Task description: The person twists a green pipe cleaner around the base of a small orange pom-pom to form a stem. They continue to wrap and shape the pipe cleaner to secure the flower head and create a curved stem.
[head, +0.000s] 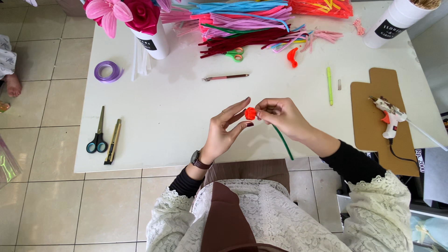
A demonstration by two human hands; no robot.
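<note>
Above the front of the white table (pixel 177 112), my left hand (pixel 224 130) pinches a small orange-red coiled pipe-cleaner bud (pixel 250 113) between thumb and fingertips. My right hand (pixel 280 116) grips the same piece from the right, where a green pipe-cleaner stem (pixel 283 142) runs down and to the right under my wrist. Both hands meet at the bud. A watch sits on my left wrist.
A pile of coloured pipe cleaners (pixel 247 23) lies at the back, with green-handled scissors (pixel 235 54), a pencil-like tool (pixel 225 77) and a green pen (pixel 329 86). Blue scissors (pixel 98 135) and a cutter (pixel 113 141) lie left; purple ribbon (pixel 108 71), flower vase (pixel 151 39), glue gun (pixel 389 119) on cardboard (pixel 373 121).
</note>
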